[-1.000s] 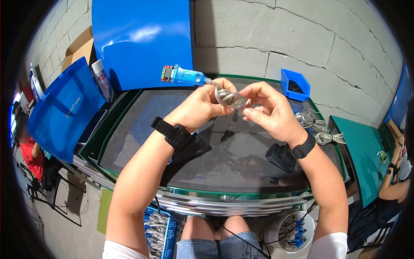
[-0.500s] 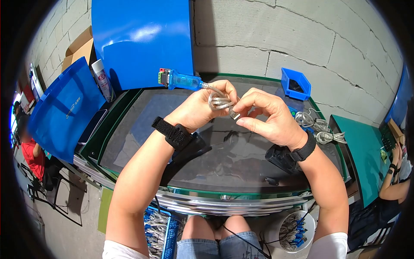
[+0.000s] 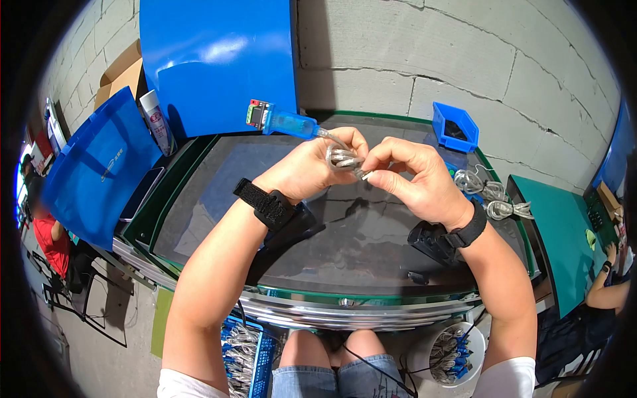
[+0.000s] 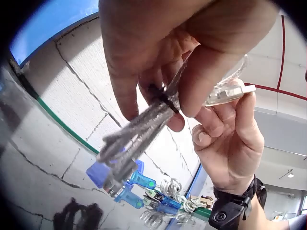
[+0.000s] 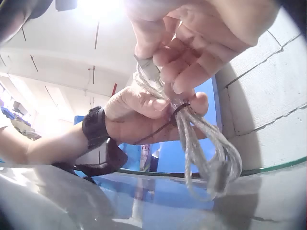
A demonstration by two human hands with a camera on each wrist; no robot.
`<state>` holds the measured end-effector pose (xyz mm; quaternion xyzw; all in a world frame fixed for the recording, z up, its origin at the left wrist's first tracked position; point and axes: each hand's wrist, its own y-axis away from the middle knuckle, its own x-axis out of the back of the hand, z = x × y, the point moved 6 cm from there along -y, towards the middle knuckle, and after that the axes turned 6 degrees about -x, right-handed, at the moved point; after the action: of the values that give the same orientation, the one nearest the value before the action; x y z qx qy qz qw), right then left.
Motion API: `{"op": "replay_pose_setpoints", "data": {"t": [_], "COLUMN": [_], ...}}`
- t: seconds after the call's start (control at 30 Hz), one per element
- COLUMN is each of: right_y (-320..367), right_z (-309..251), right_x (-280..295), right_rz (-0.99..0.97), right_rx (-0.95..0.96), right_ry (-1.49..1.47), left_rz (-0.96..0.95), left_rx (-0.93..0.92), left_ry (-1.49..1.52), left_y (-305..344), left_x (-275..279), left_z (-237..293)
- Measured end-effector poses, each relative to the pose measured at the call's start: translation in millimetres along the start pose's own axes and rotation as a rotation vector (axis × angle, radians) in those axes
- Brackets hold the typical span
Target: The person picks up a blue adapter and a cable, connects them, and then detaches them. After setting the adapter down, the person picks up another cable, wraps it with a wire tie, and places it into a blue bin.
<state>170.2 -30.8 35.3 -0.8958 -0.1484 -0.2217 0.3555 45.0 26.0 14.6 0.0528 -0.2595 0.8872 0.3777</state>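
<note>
My left hand (image 3: 308, 162) grips a bundled clear-jacketed cable (image 3: 341, 158), wound in loops. A black tie (image 5: 180, 110) cinches the loops at the fingers. From the cable's far end a translucent blue adapter (image 3: 290, 124) with a green terminal block sticks out to the left, above the table. My right hand (image 3: 424, 179) pinches the USB plug (image 4: 230, 96) at the other end between thumb and fingers, close beside the left fingertips. Both hands are raised over the dark table mat (image 3: 371, 252).
More blue adapters with coiled cables (image 3: 494, 194) lie at the table's right, below a small blue bin (image 3: 455, 129). A spray can (image 3: 158, 123) stands at left. Below the table are a blue basket (image 3: 264, 361) and a white bucket (image 3: 417, 355) of cables. Other people sit at both sides.
The right fingers have come in to the USB plug, which showed more plainly half a second ago. The cable loops have turned in the left hand, and the adapter has shifted slightly.
</note>
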Motion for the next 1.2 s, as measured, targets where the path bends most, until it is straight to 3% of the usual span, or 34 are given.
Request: {"op": "replay_pose_setpoints", "data": {"t": [0.1,0.33,0.47,0.53,0.63,0.77,0.9,1.0,1.2], "right_y": [1,-1,-2,-3,-1,0,-1,-2,-2], "right_z": [10,14,25,30,23,24,22,22,16], "right_x": [3,12,14,12,-1,-5,-5,-4,-1], "right_rz": [0.023,0.104,0.181,0.174,-0.010,-0.027,-0.034,-0.015,0.041], "right_rx": [-0.160,-0.178,-0.224,-0.165,-0.241,-0.186,-0.224,-0.165,-0.122], "right_ry": [-0.214,-0.291,-0.286,-0.050,0.038,0.161,0.138,0.195,0.198], "left_rz": [-0.039,-0.146,0.014,0.149,0.227,0.321,0.277,0.068,0.082], "left_rx": [0.031,0.004,-0.002,0.020,0.045,0.034,0.067,0.096,0.052], "left_ry": [0.062,0.284,0.266,0.238,0.234,0.291,0.293,0.278,0.284], "left_y": [1,0,-3,-3,-3,-4,-2,0,0], "left_x": [-6,-13,7,16,22,28,24,10,11], "left_z": [3,2,-1,-2,-4,-13,-11,1,-5]}}
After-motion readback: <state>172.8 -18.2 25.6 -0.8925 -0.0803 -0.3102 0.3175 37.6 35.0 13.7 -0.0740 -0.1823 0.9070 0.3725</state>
